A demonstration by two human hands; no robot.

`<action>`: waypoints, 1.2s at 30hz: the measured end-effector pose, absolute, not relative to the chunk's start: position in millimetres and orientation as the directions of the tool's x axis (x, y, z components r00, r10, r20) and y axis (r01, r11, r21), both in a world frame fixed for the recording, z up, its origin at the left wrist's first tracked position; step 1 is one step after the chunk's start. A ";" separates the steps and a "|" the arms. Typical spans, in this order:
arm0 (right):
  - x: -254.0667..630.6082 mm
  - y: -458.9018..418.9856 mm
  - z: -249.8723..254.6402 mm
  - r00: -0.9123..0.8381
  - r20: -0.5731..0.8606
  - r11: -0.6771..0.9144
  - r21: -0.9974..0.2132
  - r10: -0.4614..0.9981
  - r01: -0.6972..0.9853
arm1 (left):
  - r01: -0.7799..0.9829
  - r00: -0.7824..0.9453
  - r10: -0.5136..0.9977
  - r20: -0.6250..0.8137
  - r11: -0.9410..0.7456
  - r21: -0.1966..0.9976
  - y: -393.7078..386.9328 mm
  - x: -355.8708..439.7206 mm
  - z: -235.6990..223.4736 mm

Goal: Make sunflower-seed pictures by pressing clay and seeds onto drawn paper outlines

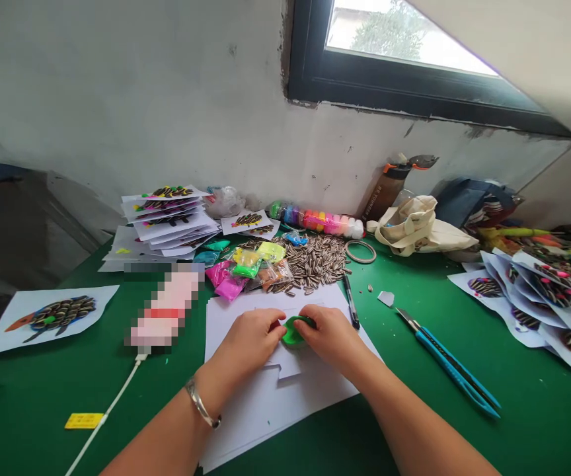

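Note:
A flattened piece of bright green modelling clay (294, 334) is between my hands, over a stack of white paper (246, 416). My left hand (253, 334), with a silver bangle on its wrist, pinches the clay's left edge. From the other side my right hand (332, 334) grips it, thumb and fingers closed on the upper right edge. Beneath the clay lies a smaller cut piece of white paper (290, 367) with a notch in its front edge. A black pen (350, 301) rests by the stack's right edge.
A blue utility knife (456, 370) lies right, blade exposed. Behind the paper are striped sunflower seeds (322, 258), clay packets (246, 264) and a tape roll (360, 251). Seed pictures are stacked left (171, 218) and right (538, 297). A white cable (112, 403) crosses the left side.

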State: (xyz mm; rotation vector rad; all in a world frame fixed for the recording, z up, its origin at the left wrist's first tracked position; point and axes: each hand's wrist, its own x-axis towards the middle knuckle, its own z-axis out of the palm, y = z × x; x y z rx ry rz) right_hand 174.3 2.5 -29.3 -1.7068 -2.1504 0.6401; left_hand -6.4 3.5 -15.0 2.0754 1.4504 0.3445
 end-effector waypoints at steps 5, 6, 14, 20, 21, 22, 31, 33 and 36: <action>175.6 1.6 -24.0 -0.189 -0.070 0.129 -0.505 0.979 0.854 | 0.785 0.450 0.890 -0.069 -0.358 0.505 0.4 -4.1 -17.7; 177.4 1.7 -22.2 -0.170 -0.083 0.106 -0.502 0.982 0.858 | 0.785 0.463 0.884 -0.061 -0.377 0.492 -0.1 -3.8 -18.7; 202.3 7.2 -8.5 -0.163 -0.069 0.098 -0.555 0.984 0.826 | 0.797 0.471 0.877 -0.095 -0.378 0.471 1.3 -1.6 -18.3; 214.7 2.3 -7.8 -0.201 -0.005 0.167 -0.541 0.980 0.824 | 0.805 0.469 0.876 -0.111 -0.373 0.461 0.0 -1.2 -18.1; 214.1 1.4 -10.7 -0.199 0.002 0.168 -0.545 0.980 0.822 | 0.806 0.469 0.876 -0.113 -0.372 0.460 -0.2 -0.9 -18.1; 212.5 0.6 -14.5 -0.198 0.006 0.169 -0.545 0.980 0.821 | 0.807 0.468 0.876 -0.116 -0.370 0.460 -0.3 -0.6 -18.0; 194.0 -1.5 -38.4 -0.222 0.041 0.213 -0.493 0.974 0.844 | 0.809 0.469 0.874 -0.128 -0.366 0.460 0.5 0.6 -15.3; 195.8 -1.2 -36.9 -0.215 0.039 0.205 -0.505 0.976 0.839 | 0.806 0.471 0.874 -0.119 -0.371 0.462 0.7 0.5 -15.1; 199.4 -0.2 -34.7 -0.199 0.032 0.187 -0.507 0.980 0.842 | 0.803 0.472 0.874 -0.111 -0.375 0.463 0.3 0.7 -14.6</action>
